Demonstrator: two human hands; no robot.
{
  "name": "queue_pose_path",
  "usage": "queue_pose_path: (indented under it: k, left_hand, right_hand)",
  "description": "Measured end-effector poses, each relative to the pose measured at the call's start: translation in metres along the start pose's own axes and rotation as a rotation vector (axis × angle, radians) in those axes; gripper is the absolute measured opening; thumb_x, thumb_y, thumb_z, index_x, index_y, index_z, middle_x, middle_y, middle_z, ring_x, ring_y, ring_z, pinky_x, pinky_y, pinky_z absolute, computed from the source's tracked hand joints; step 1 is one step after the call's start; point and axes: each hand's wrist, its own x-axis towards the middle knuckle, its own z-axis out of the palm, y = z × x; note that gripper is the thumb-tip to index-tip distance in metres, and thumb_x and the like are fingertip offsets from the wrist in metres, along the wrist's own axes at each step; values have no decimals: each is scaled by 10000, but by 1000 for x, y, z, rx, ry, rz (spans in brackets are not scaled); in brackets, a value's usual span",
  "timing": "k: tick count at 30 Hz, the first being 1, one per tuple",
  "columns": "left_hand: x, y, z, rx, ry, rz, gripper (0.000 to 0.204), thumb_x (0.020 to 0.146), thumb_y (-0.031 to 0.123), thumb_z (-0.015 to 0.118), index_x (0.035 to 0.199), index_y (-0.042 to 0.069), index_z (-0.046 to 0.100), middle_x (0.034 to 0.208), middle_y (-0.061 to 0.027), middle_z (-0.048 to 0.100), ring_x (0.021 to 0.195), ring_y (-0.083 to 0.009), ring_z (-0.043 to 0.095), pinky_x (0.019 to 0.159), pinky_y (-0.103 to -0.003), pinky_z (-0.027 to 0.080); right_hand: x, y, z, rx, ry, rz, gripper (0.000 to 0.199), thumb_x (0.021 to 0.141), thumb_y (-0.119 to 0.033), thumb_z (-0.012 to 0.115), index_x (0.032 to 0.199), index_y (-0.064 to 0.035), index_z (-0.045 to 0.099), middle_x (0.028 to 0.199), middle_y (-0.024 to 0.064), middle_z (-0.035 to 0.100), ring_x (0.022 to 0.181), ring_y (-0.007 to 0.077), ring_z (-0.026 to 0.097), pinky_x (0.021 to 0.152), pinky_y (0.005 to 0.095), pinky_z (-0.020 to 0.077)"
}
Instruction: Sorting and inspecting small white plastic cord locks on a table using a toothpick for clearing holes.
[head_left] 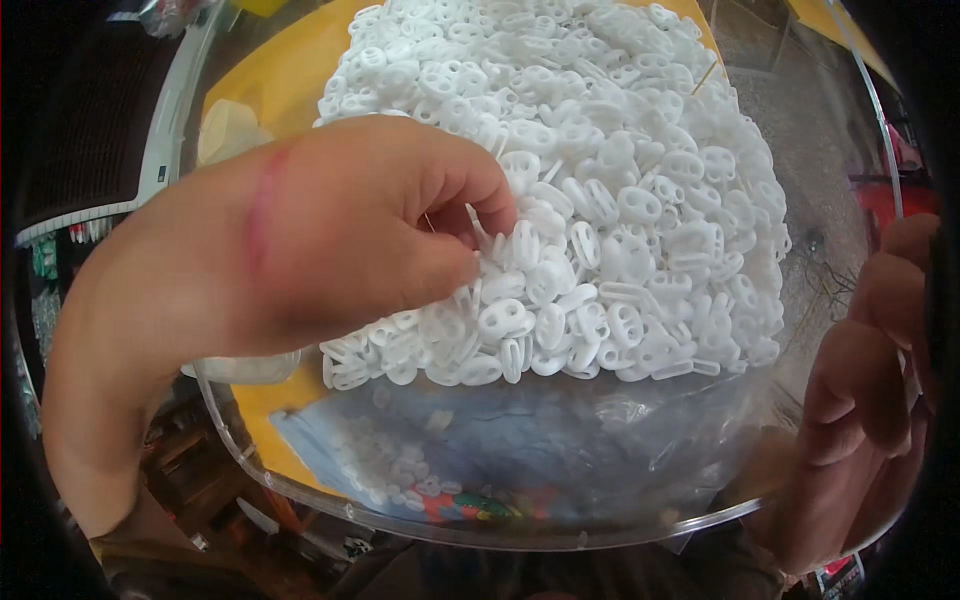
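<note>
A broad heap of small white plastic pieces, each an oval with two holes [640,205], lies before me. My left hand [370,225] reaches over the heap's left side, thumb and fingers curled in a pinch. A white piece shows in the gap between thumb and forefinger, and the fingertips touch the pieces around it. Close to the camera at the right edge, my right hand [865,390] has its fingers bent and held together. It is partly cut off by the dark rim, and whatever it may hold is hidden.
Under the heap are a yellow sheet [265,90] and a clear plastic bag [640,430]. A transparent raised rim [330,508] curves round the near side. At the left, a pale cup-like thing [225,130] stands behind my forearm. One thin stick [706,76] pokes from the heap.
</note>
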Motion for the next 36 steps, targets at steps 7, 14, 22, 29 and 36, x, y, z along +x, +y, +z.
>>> queue_pose_path:
  k: [7, 14, 22, 29, 36]
  left_hand:
    - [1, -2, 1, -54, 2, -13, 154, 773, -6, 558, 927, -14, 571, 748, -14, 575, 682, -62, 526, 619, -204, 446]
    - [3, -1, -1, -47, 36, 21, 141, 773, 4, 574, 910, -1, 604, 753, -13, 592, 667, -49, 527, 599, -194, 445]
    - [3, 3, 0, -87, 25, 56, 134, 763, 2, 602, 897, -2, 614, 739, 6, 592, 650, -34, 519, 582, -177, 429]
    - [6, 2, -1, -89, -8, 96, 130, 766, 10, 602, 895, 4, 616, 730, 15, 587, 664, -26, 512, 597, -171, 420]
    - [6, 3, 1, -86, -15, 73, 133, 760, 26, 616, 891, 2, 617, 735, 14, 592, 670, -27, 516, 599, -175, 421]
  right_hand:
    - [-1, 0, -4, 6, -60, -6, 323, 944, -260, 241, 1153, -29, 326, 937, 36, 337, 790, 117, 370, 675, 274, 305]
    - [0, -2, -5, 3, -112, -14, 325, 942, -264, 244, 1152, -30, 327, 933, 34, 336, 790, 118, 369, 674, 275, 303]
    - [0, -1, -8, 1, -170, -16, 327, 940, -268, 247, 1151, -31, 329, 929, 32, 334, 791, 118, 368, 672, 276, 300]
    - [0, -1, -13, -16, -217, -22, 330, 939, -272, 250, 1150, -32, 330, 925, 30, 333, 791, 118, 367, 671, 278, 298]
    - [-3, -1, -12, -15, -267, -22, 332, 937, -276, 252, 1149, -33, 331, 921, 29, 332, 791, 118, 366, 669, 279, 295]
